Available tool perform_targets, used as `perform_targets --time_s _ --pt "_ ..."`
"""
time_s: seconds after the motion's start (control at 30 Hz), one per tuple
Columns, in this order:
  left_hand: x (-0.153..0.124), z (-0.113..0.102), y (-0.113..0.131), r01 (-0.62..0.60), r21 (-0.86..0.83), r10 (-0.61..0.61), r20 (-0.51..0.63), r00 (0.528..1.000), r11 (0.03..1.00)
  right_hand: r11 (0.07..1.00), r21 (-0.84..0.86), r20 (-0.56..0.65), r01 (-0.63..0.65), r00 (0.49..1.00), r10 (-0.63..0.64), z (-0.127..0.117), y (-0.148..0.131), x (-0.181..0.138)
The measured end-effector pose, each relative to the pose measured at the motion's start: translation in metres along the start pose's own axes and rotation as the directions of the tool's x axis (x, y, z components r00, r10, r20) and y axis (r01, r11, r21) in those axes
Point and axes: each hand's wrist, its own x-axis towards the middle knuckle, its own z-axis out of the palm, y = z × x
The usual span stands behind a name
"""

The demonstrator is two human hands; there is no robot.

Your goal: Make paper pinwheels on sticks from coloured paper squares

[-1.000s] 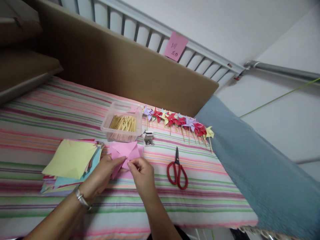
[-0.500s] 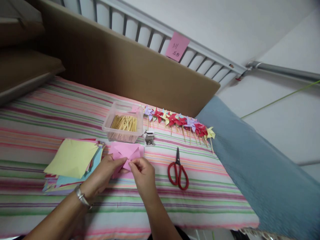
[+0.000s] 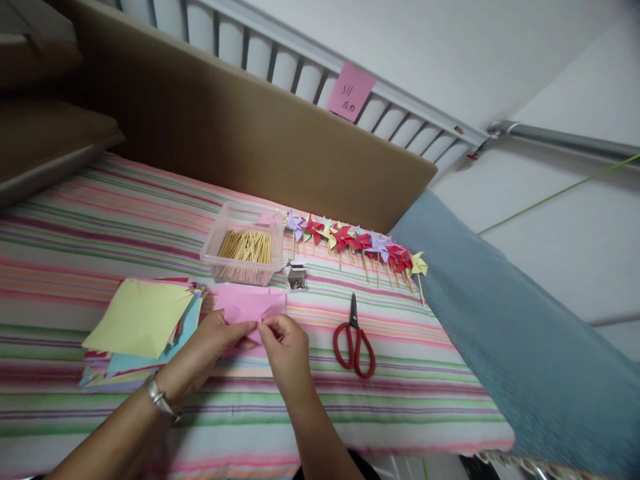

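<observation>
Both my hands are at a pink paper square (image 3: 245, 305) whose cut corners are being drawn toward its middle. My left hand (image 3: 220, 337) pinches the paper from the left, thumb on top and fingers beneath. From the right, my right hand (image 3: 286, 340) pinches a corner of the same sheet, its thumb and forefinger close to my left thumb. Whether a pin is between the fingertips cannot be made out. Just behind stand a clear plastic box (image 3: 207, 257) of wooden sticks (image 3: 247, 248) and a small open carton (image 3: 296, 276) with tiny metal pieces.
A stack of coloured paper squares (image 3: 137, 317) lies left of my hands. Red-handled scissors (image 3: 354, 340) lie to the right. Finished paper pinwheels (image 3: 343, 237) line the back edge, before a brown board (image 3: 250, 127). Striped cloth (image 3: 410, 400) covers the table.
The pink corners have been pulled closer together, and my thumb tips now nearly meet at the paper's middle. The camera view has shifted slightly.
</observation>
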Motion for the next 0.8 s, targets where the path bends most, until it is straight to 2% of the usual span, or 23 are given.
perform_targets --time_s 0.13,0.23,0.27,0.33,0.4,0.43,0.67,0.8 --pt "0.002 -0.004 0.001 -0.019 0.079 0.026 -0.082 0.996 0.997 0.999 0.014 -0.015 -0.038 0.999 0.038 -0.005 0.001 0.005" --pt "0.003 -0.008 0.003 0.01 0.085 -0.005 -0.054 0.999 0.996 0.973 0.173 -0.033 -0.15 0.987 0.158 -0.013 -0.001 0.012" --pt "0.002 -0.009 0.004 0.029 0.082 -0.026 -0.032 0.999 0.996 0.94 0.274 0.022 -0.204 0.978 0.206 -0.016 -0.002 0.014" --pt "0.001 -0.01 0.004 0.06 0.082 -0.061 0.011 0.998 0.995 0.83 0.459 0.21 -0.318 0.946 0.246 -0.018 -0.003 0.015" --pt "0.0 -0.009 0.004 0.079 0.087 -0.083 0.042 0.996 0.993 0.742 0.536 0.36 -0.402 0.904 0.23 -0.016 -0.004 0.013" --pt "0.0 -0.008 0.003 0.084 0.089 -0.09 0.056 0.994 0.992 0.728 0.541 0.381 -0.421 0.894 0.235 -0.014 -0.004 0.012" --pt "0.002 -0.008 -0.005 0.121 0.167 -0.13 0.044 0.99 0.978 0.761 0.494 0.291 -0.421 0.904 0.312 -0.009 -0.004 0.008" --pt "0.004 -0.007 -0.005 0.09 0.036 -0.092 0.059 0.994 0.995 0.738 0.552 0.222 -0.389 0.921 0.319 -0.01 0.001 0.012"
